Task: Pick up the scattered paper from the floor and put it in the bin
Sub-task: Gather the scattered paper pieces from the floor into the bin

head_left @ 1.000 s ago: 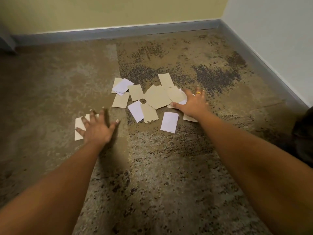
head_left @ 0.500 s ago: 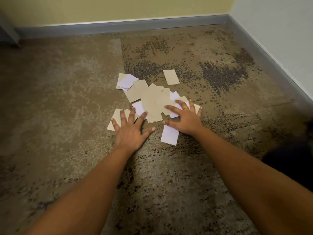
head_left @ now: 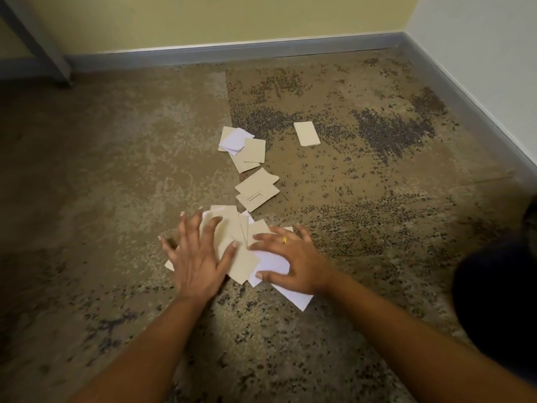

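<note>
Tan and white paper slips lie scattered on the speckled carpet. My left hand (head_left: 197,258) and my right hand (head_left: 289,261) press flat, fingers spread, on a bunched pile of slips (head_left: 238,242) between them. A white slip (head_left: 296,298) sticks out under my right wrist. Farther off lie two overlapping tan slips (head_left: 257,189), a small cluster of tan and white slips (head_left: 242,148), and a single tan slip (head_left: 306,133). No bin is in view.
A grey skirting board (head_left: 232,52) runs along the yellow back wall and along the white right wall. A grey furniture leg (head_left: 40,42) stands at the far left. A dark shape (head_left: 499,301) fills the right edge.
Both hands have slid toward me and together, dragging part of the paper into a pile under them. Other slips stayed behind farther out on the carpet.
</note>
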{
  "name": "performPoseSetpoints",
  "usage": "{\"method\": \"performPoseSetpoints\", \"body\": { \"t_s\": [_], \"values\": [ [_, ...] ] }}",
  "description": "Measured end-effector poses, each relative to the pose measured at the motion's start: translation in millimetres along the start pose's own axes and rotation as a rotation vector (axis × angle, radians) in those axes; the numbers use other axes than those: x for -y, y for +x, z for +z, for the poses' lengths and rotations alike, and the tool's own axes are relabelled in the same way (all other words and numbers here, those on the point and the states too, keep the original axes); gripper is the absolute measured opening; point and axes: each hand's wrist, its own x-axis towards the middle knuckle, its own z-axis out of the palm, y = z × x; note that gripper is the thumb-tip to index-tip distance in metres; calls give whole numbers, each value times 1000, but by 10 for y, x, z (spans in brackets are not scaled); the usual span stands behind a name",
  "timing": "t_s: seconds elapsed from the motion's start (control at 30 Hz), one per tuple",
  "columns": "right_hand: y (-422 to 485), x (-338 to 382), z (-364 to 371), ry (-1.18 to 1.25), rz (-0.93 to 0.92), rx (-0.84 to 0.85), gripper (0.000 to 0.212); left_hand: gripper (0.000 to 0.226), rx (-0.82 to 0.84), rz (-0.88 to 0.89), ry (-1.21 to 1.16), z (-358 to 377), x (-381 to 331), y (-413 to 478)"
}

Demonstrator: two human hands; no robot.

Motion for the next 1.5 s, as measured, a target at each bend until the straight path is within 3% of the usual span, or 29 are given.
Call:
{"method": "performPoseSetpoints", "body": {
  "t_s": [0.17, 0.37, 0.5, 0.67, 0.77, 1.0, 1.23, 1.4, 1.5],
  "values": [
    [357, -169, -264, 55, 135, -284, 47, 77, 206, -27, 142, 119, -64, 161],
    [972, -598, -555, -174, 446, -242, 53, 76, 181, -84, 145, 140, -65, 144],
    [1298, -811, -724, -149, 638, -236, 69, 75, 171, -143, 132, 139, -73, 144],
    [1603, -990, -828, -48, 730, -266, 92, 76, 178, -165, 151, 154, -70, 147],
    [1723, -1039, -872, -1, 785, -219, 93, 74, 177, -154, 138, 145, -75, 162],
    [2106, -860, -708, -80, 636, -84, 74, 70, 180, -146, 157, 149, -72, 157],
    [2488, -497, -463, -24, 378, -89, 76, 66, 161, -133, 170, 160, -69, 177],
    [2475, -403, -295, -124, 205, -92, 43, 66, 166, -136, 158, 143, -84, 177],
    [2347, -423, -265, -161, 101, -115, 38, 70, 155, -132, 137, 143, -70, 168]
  ]
}}
